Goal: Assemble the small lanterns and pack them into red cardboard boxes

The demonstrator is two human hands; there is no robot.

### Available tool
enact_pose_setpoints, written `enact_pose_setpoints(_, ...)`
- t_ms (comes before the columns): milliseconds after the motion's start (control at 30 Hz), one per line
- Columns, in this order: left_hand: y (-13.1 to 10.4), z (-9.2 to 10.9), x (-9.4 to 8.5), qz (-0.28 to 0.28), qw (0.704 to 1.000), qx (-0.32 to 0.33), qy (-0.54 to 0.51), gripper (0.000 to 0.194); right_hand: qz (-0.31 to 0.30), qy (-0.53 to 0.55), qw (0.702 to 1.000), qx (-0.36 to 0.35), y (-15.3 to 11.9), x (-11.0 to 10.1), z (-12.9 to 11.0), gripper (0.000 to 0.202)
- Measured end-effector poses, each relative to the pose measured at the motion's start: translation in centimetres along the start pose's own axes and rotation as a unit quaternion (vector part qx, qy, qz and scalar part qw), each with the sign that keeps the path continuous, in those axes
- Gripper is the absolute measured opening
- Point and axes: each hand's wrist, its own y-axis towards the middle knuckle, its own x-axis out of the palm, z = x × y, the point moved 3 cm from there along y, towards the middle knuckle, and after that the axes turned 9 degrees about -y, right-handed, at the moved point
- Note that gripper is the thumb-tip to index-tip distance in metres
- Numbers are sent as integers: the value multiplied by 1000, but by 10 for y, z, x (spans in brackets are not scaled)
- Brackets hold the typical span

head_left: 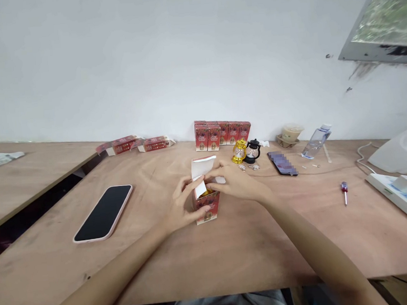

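An upright red box (209,208) with its white-lined top flaps raised stands on the wooden table (200,263). Something gold shows inside its opening. My left hand (185,204) is wrapped round the left side of the box, thumb across its front. Over the opening is my right hand (230,181), its fingers bent at the flaps; whether they pinch anything is hidden. Behind the box, a gold lantern (238,152) and a black lantern (251,151) stand side by side, with small pieces in front of them.
Several red boxes (214,137) stand against the wall. Flattened boxes (155,143) lie back left, a phone (103,214) at left. To the right are another phone (283,163), a cup (290,134), a bottle (316,141), a screwdriver (344,190) and a power strip (405,198).
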Motion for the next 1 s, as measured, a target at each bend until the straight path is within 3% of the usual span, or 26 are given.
enact_pose_setpoints(67,-1,-1,1,-1,1000,-2,-5,69,23,115,993,13,-3,1,8,25)
enact_pose_setpoints(167,-1,-3,3,-2,1000,-18,-15,60,124,279,949,76,-11,7,30,29)
enact_pose_setpoints(267,2,-2,3,-3,999,-22,-32,51,189,349,909,125,-15,20,46,45)
enact_pose_setpoints(367,5,0,1,-10,999,-14,-42,44,138,426,884,137,-11,37,44,66)
enact_pose_setpoints(500,8,2,0,-19,998,-30,-44,42,46,483,863,143,0,53,27,65)
enact_pose_setpoints(633,3,-3,3,-20,997,-50,-47,49,68,471,872,115,6,47,13,65)
enact_pose_setpoints(767,-7,-10,9,39,992,-69,-98,78,105,404,907,57,0,34,3,47)
enact_pose_setpoints(867,-11,-13,14,64,974,-129,-175,95,115,351,929,30,-7,33,3,44)
enact_pose_setpoints(1000,-10,-17,19,38,947,-212,-239,76,153,273,949,21,-13,39,9,36)
